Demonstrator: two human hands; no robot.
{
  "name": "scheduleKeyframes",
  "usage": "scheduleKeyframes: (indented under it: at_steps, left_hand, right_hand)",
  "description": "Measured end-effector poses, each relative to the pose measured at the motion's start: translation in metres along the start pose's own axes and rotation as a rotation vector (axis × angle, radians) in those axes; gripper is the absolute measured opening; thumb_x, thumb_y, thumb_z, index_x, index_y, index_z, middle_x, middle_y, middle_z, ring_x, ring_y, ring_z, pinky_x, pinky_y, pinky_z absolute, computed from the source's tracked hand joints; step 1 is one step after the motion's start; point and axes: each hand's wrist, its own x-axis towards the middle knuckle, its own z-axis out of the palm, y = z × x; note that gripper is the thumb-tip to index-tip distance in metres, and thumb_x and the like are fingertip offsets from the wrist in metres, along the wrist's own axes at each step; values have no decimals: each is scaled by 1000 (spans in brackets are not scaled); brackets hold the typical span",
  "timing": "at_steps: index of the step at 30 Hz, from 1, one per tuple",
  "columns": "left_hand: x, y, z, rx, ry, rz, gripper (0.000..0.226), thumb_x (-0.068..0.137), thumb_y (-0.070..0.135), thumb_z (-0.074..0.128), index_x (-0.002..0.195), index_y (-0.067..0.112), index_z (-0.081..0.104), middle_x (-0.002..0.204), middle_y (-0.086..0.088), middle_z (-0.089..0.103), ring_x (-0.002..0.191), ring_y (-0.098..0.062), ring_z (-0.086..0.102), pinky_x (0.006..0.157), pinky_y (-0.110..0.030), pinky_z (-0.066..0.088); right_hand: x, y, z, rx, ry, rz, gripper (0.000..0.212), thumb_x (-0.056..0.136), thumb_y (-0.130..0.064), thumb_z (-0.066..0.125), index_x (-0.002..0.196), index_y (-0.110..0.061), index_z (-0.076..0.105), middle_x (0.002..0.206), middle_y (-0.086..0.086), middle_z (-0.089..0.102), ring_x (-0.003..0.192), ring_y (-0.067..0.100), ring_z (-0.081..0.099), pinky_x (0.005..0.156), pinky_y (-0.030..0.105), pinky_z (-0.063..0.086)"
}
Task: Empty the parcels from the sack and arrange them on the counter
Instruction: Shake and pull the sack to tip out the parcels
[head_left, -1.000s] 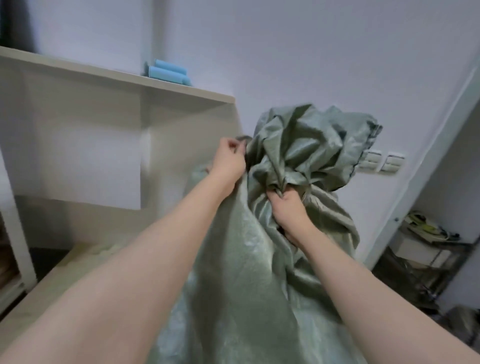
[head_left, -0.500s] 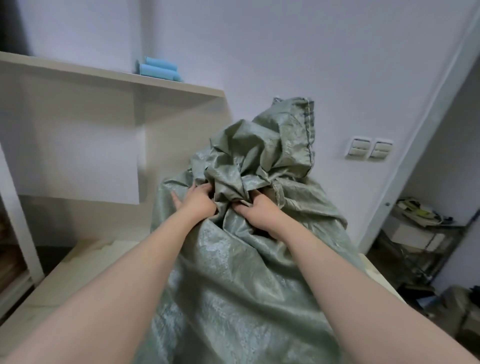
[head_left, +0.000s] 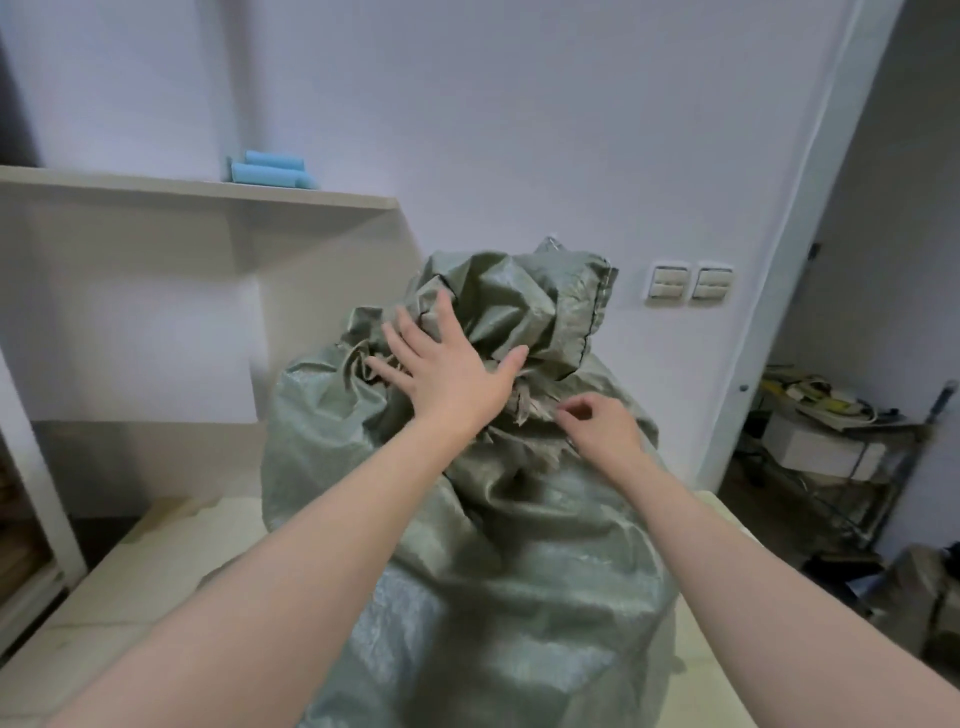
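Sack (head_left: 493, 545) stands on surface (head_left: 156, 597), bunched neck pressed under flat, spread left hand (head_left: 452, 374). Right hand (head_left: 602, 426) is curled just beside; grasp cannot be told. No parcels are seen out: emptying judged not begun.

Blue rolls (head_left: 270, 169) on shelf (head_left: 156, 189), wall switches (head_left: 691, 283)

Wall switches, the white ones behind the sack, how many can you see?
2. One white wall switch sits right of the grey-green woven sack; the other white switch is beside it, nearer the door frame. The sack may hide more.
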Motion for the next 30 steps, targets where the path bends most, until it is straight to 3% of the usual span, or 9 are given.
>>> scheduleKeyframes:
  at_steps: [4,10,15,19,22,25,28,30]
  left_hand:
    - [-6,28,35,123,-105,-75,126,69,79,59,150,29,-23,158,-25,-16,145,-46,-13,109,-70,-8]
    - [-16,39,98,352,-263,-162,136,63,78,67,148,31,-28,161,-19,-9,147,-42,-9,110,-70,-7]
    - [-29,25,111,609,-153,-182,149,55,74,75,144,30,-36,157,-21,-23,143,-46,-21,104,-75,-10]
    - [-26,4,103,587,-118,-354,154,55,62,84,144,27,-37,160,-12,-19,146,-46,-7,105,-75,0]
    - [-20,-4,107,576,-102,-418,145,61,56,84,150,19,-24,161,-8,-1,144,-42,9,107,-72,13]
    - [-15,-7,112,665,-21,-377,114,73,41,80,153,19,2,150,-10,14,127,-40,27,99,-58,35]
    - [-12,-9,112,641,104,-348,54,83,13,66,130,19,40,134,-12,27,113,-36,34,83,-49,40]
    - [-10,-10,111,512,160,-398,31,87,4,57,113,19,48,129,-11,31,113,-35,33,82,-50,40]
  right_hand:
    - [27,69,-19,-6,-59,164,50,85,-37,69,128,-14,57,125,6,64,116,25,59,95,29,44]
    - [70,145,-36,-89,-174,167,84,80,-43,74,147,-15,34,149,10,43,136,30,41,113,41,33]
    - [102,161,-22,-115,-236,105,108,77,-42,77,154,-11,8,159,13,22,147,31,19,120,43,14]
    - [118,167,-2,32,-319,252,122,74,-35,82,155,-20,-9,154,18,32,139,39,32,116,46,27]
    - [117,175,11,58,-356,274,103,79,-36,77,155,-21,10,141,17,50,127,38,49,105,39,41]
    - [117,179,11,-57,-321,257,50,91,-29,62,138,-19,48,129,15,61,118,35,57,92,33,45]
    - [120,175,-3,-170,-218,234,32,94,-19,49,121,-20,64,125,15,62,116,34,57,91,32,46]
    - [123,173,-9,-108,-167,228,33,93,-17,44,118,-20,66,125,15,62,116,34,56,94,34,46]
